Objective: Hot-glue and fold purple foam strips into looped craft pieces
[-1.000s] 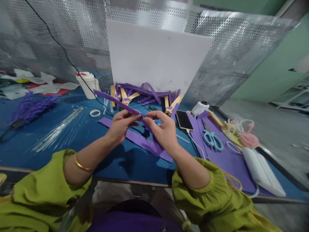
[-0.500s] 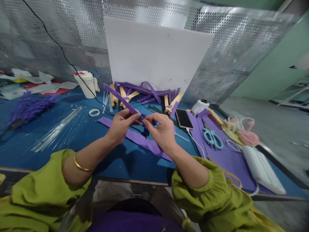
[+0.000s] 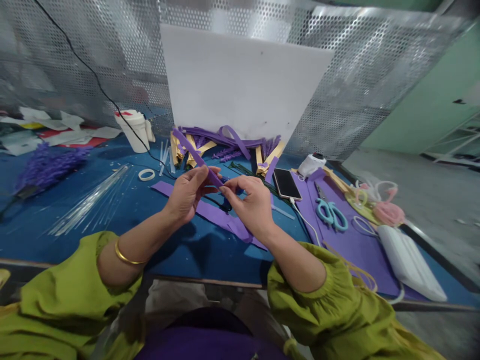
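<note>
A narrow purple strip [image 3: 190,148], which looks like felt or crepe paper, runs slantwise between my hands above the blue table. My left hand [image 3: 188,192] is closed around its middle part, thumb on top. The fingertips of my right hand [image 3: 249,200] pinch its lower end. Beneath them, another purple strip [image 3: 213,213] lies on the table, partly hidden by my hands. Something dark blue shows behind my right fingers, too covered to name. Bundles of purple strips [image 3: 210,135] and beige-wrapped lavender sprigs [image 3: 264,162] lie farther back.
On the right are a phone [image 3: 287,184] on a cable, blue-handled scissors [image 3: 330,214], purple sheets [image 3: 360,255] and a white power strip or pack [image 3: 408,262]. To the left lie a tape roll [image 3: 146,174], clear thin sticks [image 3: 93,202], a white cup [image 3: 133,131] and purple flowers [image 3: 50,167].
The strip's upper end has swung slightly right. My left thumb has shifted up and back along it, while my right hand stays nearly in place, still pinching the lower end.
</note>
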`<state>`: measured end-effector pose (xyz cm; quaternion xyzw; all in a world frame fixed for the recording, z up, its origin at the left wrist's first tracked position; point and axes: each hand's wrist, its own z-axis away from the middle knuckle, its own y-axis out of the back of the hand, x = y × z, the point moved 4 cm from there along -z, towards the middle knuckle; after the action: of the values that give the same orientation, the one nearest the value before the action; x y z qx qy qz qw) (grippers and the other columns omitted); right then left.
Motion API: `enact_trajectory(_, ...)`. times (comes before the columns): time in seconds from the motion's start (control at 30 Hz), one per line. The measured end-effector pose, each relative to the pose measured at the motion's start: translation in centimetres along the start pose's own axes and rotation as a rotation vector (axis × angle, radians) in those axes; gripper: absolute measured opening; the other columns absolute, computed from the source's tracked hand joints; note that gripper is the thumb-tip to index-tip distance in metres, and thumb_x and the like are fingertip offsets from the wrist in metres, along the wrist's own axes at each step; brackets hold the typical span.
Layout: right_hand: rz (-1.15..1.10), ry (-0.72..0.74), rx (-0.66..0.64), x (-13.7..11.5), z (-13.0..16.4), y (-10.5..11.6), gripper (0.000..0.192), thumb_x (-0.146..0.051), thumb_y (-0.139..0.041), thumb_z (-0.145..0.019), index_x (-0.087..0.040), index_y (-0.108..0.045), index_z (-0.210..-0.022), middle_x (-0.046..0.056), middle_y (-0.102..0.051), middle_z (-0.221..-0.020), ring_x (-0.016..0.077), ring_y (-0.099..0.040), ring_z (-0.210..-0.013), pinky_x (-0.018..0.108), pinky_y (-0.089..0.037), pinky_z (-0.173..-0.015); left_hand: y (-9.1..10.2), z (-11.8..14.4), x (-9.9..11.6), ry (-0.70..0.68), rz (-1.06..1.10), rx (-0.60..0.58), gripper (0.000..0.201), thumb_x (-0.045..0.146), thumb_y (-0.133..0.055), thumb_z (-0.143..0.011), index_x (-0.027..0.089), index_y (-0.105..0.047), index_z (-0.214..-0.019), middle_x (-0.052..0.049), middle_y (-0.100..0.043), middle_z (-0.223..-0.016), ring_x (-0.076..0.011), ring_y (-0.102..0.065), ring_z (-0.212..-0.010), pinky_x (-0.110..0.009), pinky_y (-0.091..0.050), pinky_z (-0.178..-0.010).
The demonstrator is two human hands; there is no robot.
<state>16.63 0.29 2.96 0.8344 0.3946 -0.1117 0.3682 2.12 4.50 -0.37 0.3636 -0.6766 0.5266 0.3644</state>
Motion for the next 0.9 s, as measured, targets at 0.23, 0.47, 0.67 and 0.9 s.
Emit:
enact_trajectory(0.23,-0.057,-0.081,-0.021,0.44,0.11,-0.18,0.006,-0.025,-0.07,-0.084,-0.023,-0.07,-0.078,-0.001,-0.072,-0.076,0.0171,-0.065,-0.074,0.033,-0.046,-0.079,0.64,-0.32,0.45,-0.061,0.02,0.094,0.021,0.03,-0.087,-0.064,0.017,-0.072,-0.072,0.001,-0.066,-0.072,-0.0118,-0.062,-0.07,-0.024,-0.053,-0.068)
enact_trajectory(0.47,-0.054,-0.062,0.007,0.41,0.27,-0.06,0.011,-0.024,-0.068,-0.085,-0.022,-0.068,-0.074,0.0,-0.071,-0.074,0.0166,-0.065,-0.072,0.033,-0.047,-0.08,0.06,-0.02,0.0,-0.018,-0.022,0.013,0.022,0.032,-0.087,-0.065,0.016,-0.075,-0.074,-0.001,-0.069,-0.074,-0.0127,-0.064,-0.072,-0.024,-0.053,-0.07)
enact_trajectory(0.67,-0.062,-0.098,-0.035,0.43,0.32,-0.33,0.007,-0.027,-0.069,-0.084,-0.022,-0.068,-0.078,0.0,-0.07,-0.074,0.0168,-0.064,-0.072,0.031,-0.047,-0.076,0.17,0.11,0.17,-0.034,0.02,0.059,0.025,0.033,-0.09,-0.059,0.017,-0.073,-0.069,0.0,-0.068,-0.071,-0.0136,-0.064,-0.07,-0.027,-0.054,-0.071)
enact_trajectory(0.9,-0.055,-0.082,-0.014,0.38,0.38,-0.2,0.01,-0.023,-0.068,-0.084,-0.022,-0.068,-0.074,-0.001,-0.069,-0.072,0.0157,-0.062,-0.07,0.03,-0.046,-0.074,0.02,0.17,-0.13,0.016,-0.031,-0.002,0.026,0.036,-0.088,-0.064,0.017,-0.076,-0.078,-0.003,-0.072,-0.078,-0.0152,-0.066,-0.075,-0.025,-0.053,-0.069)
